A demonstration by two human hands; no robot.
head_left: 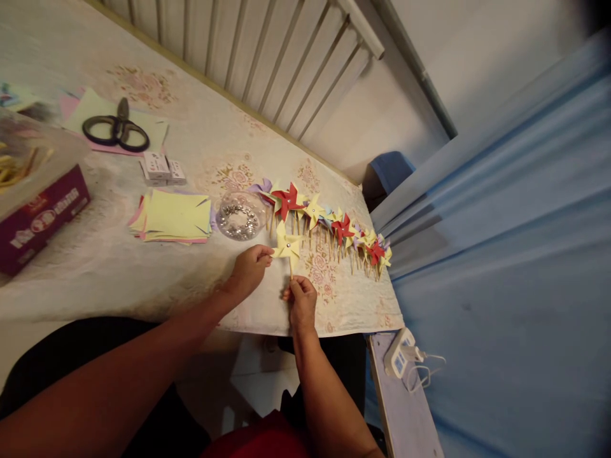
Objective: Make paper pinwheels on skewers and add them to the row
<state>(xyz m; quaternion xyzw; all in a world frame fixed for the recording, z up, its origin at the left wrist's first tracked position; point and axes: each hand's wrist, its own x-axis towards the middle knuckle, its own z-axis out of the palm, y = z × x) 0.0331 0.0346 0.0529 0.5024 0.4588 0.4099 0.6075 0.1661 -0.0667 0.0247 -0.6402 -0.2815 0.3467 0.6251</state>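
A pale yellow paper pinwheel [288, 245] with a shiny pin at its centre is held up over the front part of the table. My right hand [303, 298] is closed round its thin wooden stick, just below the blades. On the other side, my left hand [251, 270] pinches the tip of the left blade. Behind it lies a row of several finished pinwheels [342, 229] in red, yellow, purple and blue, their sticks pointing toward me. A clear round dish [238, 217] of small metal pins stands just beyond my left hand.
Left of the dish is a stack of cut paper sheets [176, 216]. Small boxes [160, 168], black-handled scissors [117, 130] on paper and a purple box [42, 219] lie further left. A blue curtain [501, 254] hangs right, beside a power strip [400, 353].
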